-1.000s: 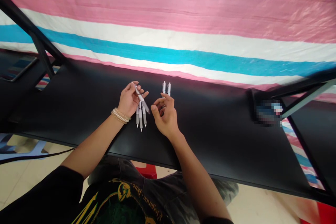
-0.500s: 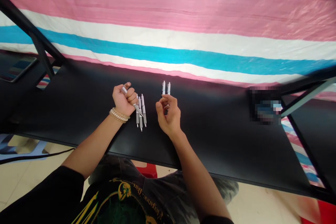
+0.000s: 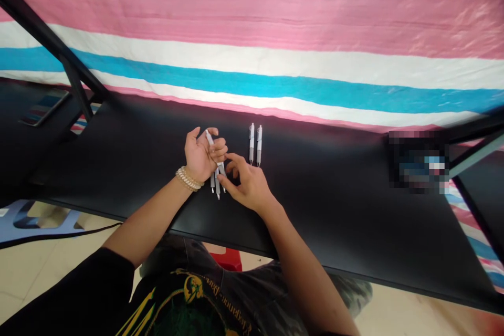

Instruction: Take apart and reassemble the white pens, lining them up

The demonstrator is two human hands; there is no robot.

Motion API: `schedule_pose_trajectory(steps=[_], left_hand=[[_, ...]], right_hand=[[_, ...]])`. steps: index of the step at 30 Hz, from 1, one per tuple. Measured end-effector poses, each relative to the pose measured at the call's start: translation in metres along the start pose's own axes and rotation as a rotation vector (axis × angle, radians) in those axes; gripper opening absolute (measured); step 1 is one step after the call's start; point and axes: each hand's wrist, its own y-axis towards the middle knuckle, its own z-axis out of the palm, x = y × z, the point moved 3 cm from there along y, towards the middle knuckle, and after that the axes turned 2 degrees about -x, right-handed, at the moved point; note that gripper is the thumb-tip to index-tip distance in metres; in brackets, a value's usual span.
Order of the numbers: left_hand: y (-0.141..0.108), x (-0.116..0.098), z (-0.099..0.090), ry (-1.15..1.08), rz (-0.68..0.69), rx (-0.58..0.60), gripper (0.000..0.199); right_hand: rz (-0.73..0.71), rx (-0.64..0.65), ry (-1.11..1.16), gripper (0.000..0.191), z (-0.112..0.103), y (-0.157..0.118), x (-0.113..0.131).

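Note:
My left hand (image 3: 202, 155) holds a white-and-grey retractable pen (image 3: 215, 153) slantwise across its fingers. Under that hand lie other pens (image 3: 215, 182), side by side on the black tabletop, their tips toward me and their upper parts hidden. My right hand (image 3: 246, 184) reaches across from the right, its fingers apart, with the thumb and index finger close to those covered pens. Whether it touches them, I cannot tell. Farther right, a pair of matching pens (image 3: 255, 144) lies parallel, apart from both hands.
The black table (image 3: 323, 205) runs across the view, with a striped pink, white and blue cloth (image 3: 275, 47) behind it. Black metal bars (image 3: 51, 37) cross the upper left. A pixelated blurred patch (image 3: 419, 163) sits at the table's right end. A red stool (image 3: 226, 261) shows below.
My left hand has loosened from a fist, with the pen now slanting across its fingers. My right hand has moved left, over the pens beneath my left hand. The view has shifted slightly.

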Motion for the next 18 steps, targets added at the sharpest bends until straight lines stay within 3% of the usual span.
schedule_pose_trajectory(steps=[3, 7, 10, 14, 18], left_hand=[[0.0, 0.005, 0.005, 0.062, 0.039, 0.047, 0.043], [0.006, 0.01, 0.001, 0.299, 0.193, 0.149, 0.048], [0.011, 0.011, -0.008, 0.649, 0.403, 0.127, 0.038], [0.015, 0.004, -0.023, 1.008, 0.71, -0.093, 0.028], [0.024, -0.004, -0.039, 0.88, 0.725, -0.343, 0.017]], right_hand=[[0.06, -0.002, 0.052, 0.038, 0.002, -0.001, -0.001], [0.22, -0.247, -0.025, 0.032, -0.015, 0.001, -0.015], [0.393, -0.382, -0.246, 0.033, -0.038, 0.002, -0.032], [0.578, -0.265, -0.525, 0.038, -0.058, -0.001, -0.052], [0.607, -0.056, -0.667, 0.039, -0.06, -0.006, -0.061]])
